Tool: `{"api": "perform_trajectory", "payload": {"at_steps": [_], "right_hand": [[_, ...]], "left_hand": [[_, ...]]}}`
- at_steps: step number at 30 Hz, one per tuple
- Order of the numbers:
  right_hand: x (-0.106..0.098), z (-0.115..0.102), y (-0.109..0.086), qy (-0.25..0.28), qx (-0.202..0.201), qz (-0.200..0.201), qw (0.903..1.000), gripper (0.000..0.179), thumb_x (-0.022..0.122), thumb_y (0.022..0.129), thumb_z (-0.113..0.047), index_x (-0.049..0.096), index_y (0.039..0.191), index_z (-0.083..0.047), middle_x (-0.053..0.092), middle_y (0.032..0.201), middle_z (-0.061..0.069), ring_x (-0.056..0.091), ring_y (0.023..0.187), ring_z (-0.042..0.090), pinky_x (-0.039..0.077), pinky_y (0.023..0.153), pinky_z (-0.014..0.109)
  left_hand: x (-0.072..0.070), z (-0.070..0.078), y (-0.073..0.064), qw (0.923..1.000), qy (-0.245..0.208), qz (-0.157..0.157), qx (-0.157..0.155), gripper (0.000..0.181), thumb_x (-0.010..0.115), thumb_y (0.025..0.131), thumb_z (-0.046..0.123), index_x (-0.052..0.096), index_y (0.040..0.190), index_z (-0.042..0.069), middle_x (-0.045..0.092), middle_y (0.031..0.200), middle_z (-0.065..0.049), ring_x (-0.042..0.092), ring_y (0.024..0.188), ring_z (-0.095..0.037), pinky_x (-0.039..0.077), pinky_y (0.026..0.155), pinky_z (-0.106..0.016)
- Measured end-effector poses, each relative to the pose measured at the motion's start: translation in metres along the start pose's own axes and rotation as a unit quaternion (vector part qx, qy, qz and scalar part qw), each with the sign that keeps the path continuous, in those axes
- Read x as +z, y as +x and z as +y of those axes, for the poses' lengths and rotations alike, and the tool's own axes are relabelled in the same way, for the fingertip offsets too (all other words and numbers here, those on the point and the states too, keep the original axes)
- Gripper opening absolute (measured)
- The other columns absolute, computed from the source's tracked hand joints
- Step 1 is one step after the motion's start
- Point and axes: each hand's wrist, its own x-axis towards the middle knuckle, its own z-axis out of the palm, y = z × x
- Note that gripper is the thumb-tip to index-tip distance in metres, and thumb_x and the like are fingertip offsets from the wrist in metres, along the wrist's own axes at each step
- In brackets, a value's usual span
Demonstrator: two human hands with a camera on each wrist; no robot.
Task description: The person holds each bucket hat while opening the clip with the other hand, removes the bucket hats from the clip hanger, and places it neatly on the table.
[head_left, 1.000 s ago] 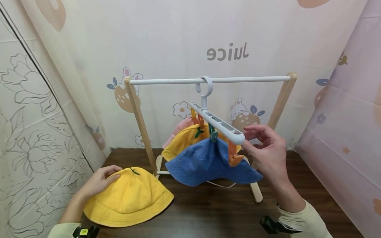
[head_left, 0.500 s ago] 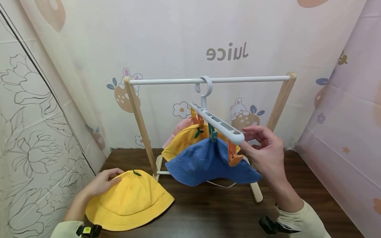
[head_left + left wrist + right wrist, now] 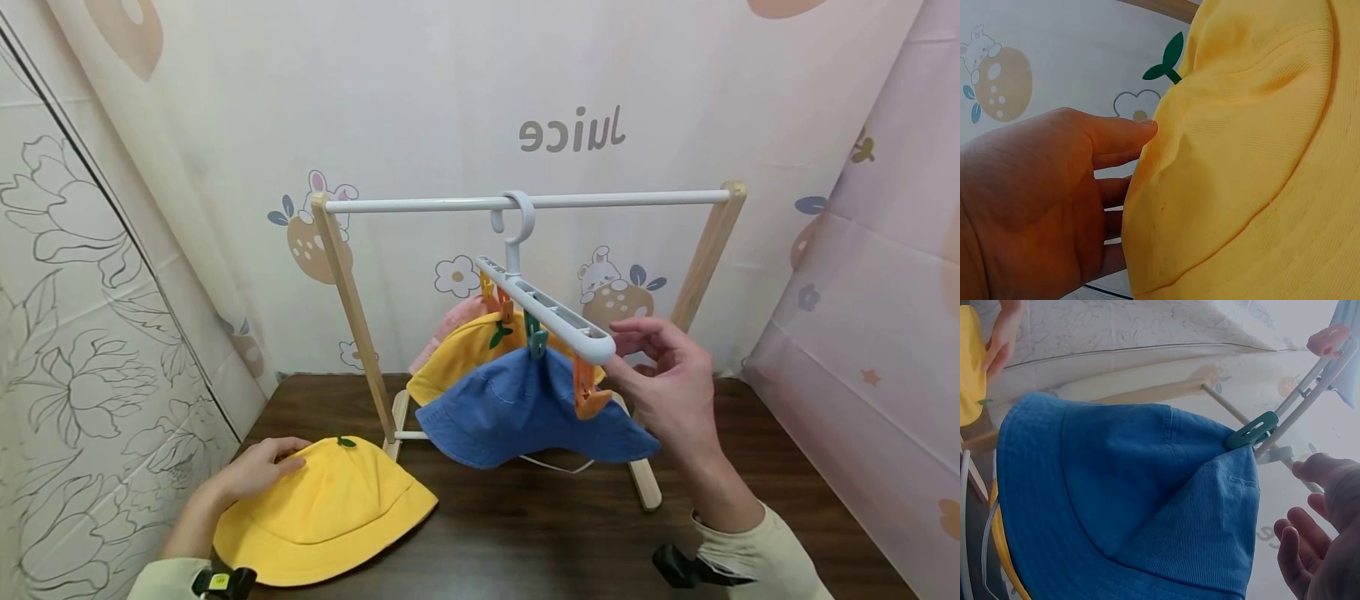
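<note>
Yellow bucket hat (image 3: 330,521), near left: left hand (image 3: 258,471) grips its crown. Judged light, soft, not fragile; best pinched beside the leaf tab (image 3: 346,442). Right hand (image 3: 667,387), fingers apart, holding nothing, at the clip hanger's (image 3: 551,317) near end. Only left wrist view shows fingers passing behind fabric.

The person's left hand (image 3: 258,471) is low and makes a pinch, with the left thumb (image 3: 1124,134) on the near side and the left fingers (image 3: 1113,222) on the far side. The left arm (image 3: 191,521) slants in toward the right hand (image 3: 670,375). The right hand is higher up. Its right fingers (image 3: 1302,547) bend loosely, apart from the right thumb (image 3: 1325,472). The right arm (image 3: 723,492) leans in too.
</note>
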Motion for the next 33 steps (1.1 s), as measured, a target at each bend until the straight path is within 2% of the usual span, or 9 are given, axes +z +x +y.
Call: {"api": "perform_trajectory", "payload": {"at_steps": [4,9,13,20,27,33], "right_hand": [[-0.004,0.002,0.003,-0.012,-0.020,-0.042,0.9989,0.042,0.082,0.100,0.000,0.073,0.140,-0.004,0.074,0.118,-0.024,0.074,0.105,-0.001,0.062,0.080,0.016],[-0.010,0.004,0.009,-0.013,-0.054,-0.113,0.9921,0.053,0.082,0.098,0.005,0.070,0.148,-0.006,0.072,0.131,-0.025,0.072,0.116,-0.003,0.062,0.091,0.015],[-0.011,0.005,0.013,0.001,-0.064,-0.139,0.9882,0.056,0.082,0.097,0.006,0.068,0.151,-0.003,0.071,0.137,-0.023,0.072,0.121,-0.002,0.060,0.098,0.014],[-0.013,0.005,0.020,0.014,-0.075,-0.191,0.9786,0.060,0.079,0.097,0.008,0.064,0.154,-0.002,0.071,0.139,-0.020,0.071,0.123,0.001,0.058,0.104,0.012],[-0.012,0.000,0.028,0.015,-0.063,-0.215,0.9745,0.065,0.076,0.096,0.008,0.065,0.157,-0.009,0.070,0.142,-0.019,0.071,0.119,0.007,0.058,0.103,0.014],[-0.013,-0.001,0.037,0.030,-0.071,-0.238,0.9682,0.067,0.074,0.095,0.011,0.062,0.159,-0.006,0.070,0.144,-0.017,0.071,0.120,0.009,0.060,0.102,0.017]], "left_hand": [[-0.001,0.000,-0.001,1.0000,0.005,-0.006,0.005,0.047,0.062,0.116,0.018,0.060,0.152,-0.012,0.070,0.146,-0.033,0.073,0.123,-0.033,0.059,0.085,-0.026],[-0.001,-0.001,-0.002,0.9998,0.003,-0.016,0.015,0.049,0.062,0.116,0.018,0.057,0.154,-0.013,0.066,0.151,-0.035,0.069,0.133,-0.044,0.059,0.089,-0.024],[-0.001,-0.001,-0.003,0.9996,0.003,-0.018,0.019,0.050,0.062,0.116,0.018,0.057,0.155,-0.012,0.064,0.154,-0.036,0.066,0.139,-0.049,0.058,0.091,-0.023],[-0.001,-0.001,-0.003,0.9997,0.006,-0.017,0.015,0.052,0.062,0.116,0.020,0.056,0.156,-0.012,0.064,0.154,-0.035,0.066,0.138,-0.047,0.058,0.092,-0.024],[-0.001,-0.003,-0.003,0.9991,-0.025,-0.030,0.018,0.052,0.060,0.117,0.018,0.053,0.157,-0.014,0.070,0.143,-0.029,0.069,0.122,-0.029,0.057,0.086,-0.024],[-0.001,-0.004,-0.003,0.9988,-0.031,-0.030,0.025,0.050,0.059,0.117,0.017,0.053,0.157,-0.012,0.070,0.143,-0.030,0.071,0.125,-0.035,0.058,0.088,-0.024]]}}
